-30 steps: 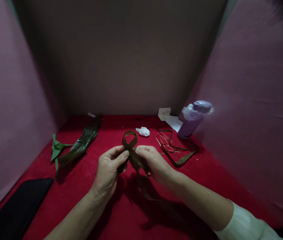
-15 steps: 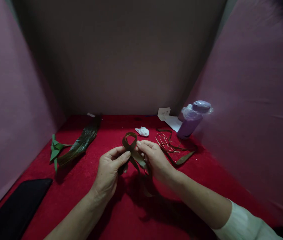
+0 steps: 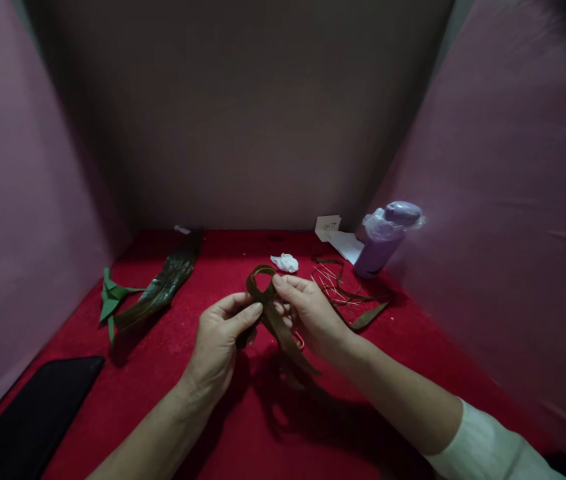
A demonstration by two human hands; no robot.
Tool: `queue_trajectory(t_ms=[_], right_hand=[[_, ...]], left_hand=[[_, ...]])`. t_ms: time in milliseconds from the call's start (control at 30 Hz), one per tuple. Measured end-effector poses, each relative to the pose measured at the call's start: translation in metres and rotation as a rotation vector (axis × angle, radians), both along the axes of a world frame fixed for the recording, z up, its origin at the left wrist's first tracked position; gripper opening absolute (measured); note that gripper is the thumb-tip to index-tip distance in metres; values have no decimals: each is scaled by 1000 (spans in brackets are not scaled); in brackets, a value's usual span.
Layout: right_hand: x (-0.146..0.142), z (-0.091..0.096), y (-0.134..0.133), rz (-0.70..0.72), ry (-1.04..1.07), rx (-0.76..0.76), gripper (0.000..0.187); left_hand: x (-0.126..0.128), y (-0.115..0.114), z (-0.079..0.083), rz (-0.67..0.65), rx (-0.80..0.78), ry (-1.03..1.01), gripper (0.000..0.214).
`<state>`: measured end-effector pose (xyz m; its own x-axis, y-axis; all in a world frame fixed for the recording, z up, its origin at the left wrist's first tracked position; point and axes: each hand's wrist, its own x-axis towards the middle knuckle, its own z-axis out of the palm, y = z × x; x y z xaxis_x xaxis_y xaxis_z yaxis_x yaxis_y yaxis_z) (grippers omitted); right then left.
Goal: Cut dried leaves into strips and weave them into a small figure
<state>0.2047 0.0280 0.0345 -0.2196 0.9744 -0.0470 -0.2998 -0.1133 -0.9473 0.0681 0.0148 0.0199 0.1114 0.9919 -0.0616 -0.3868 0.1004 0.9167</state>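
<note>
My left hand (image 3: 220, 340) and my right hand (image 3: 310, 312) meet over the middle of the red cloth (image 3: 243, 427). Between them is a dark green leaf strip (image 3: 273, 315) bent into a loop at its far end, with a tail trailing toward me. The left thumb and fingers pinch the strip just below the loop. The right fingers close on the strip at the loop's right side.
A bundle of long leaves (image 3: 165, 285) and a folded green leaf shape (image 3: 111, 301) lie at the left. A black flat object (image 3: 37, 417) sits near left. Loose strips and thin ribs (image 3: 345, 293), a crumpled white scrap (image 3: 285, 262), papers (image 3: 340, 237) and a purple bottle (image 3: 385, 237) lie at the right.
My right hand has slid up the strip toward the loop. The strip's tail has swung out to the right. The left hand has kept its pinch in place.
</note>
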Motion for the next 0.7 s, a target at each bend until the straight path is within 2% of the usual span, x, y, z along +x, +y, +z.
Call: queue_trajectory(t_ms=[133, 267, 367, 467, 567, 700], right_hand=[[-1, -5, -2, 39, 75, -72, 33], [-1, -6, -5, 72, 26, -133, 29], [1, 0, -5, 89, -18, -126, 31], [4, 5, -3, 100, -59, -124, 29], [7, 9, -3, 116, -85, -97, 29], [8, 13, -8, 106, -218, -35, 42]], left_hand=[[1, 1, -1, -2, 12, -50, 17], [-1, 1, -1, 17, 23, -59, 16], [-1, 0, 2, 18, 51, -75, 28], [0, -3, 7, -45, 107, -121, 48], [0, -4, 8, -71, 154, -103, 45], [-1, -2, 5, 13, 129, -70, 38]])
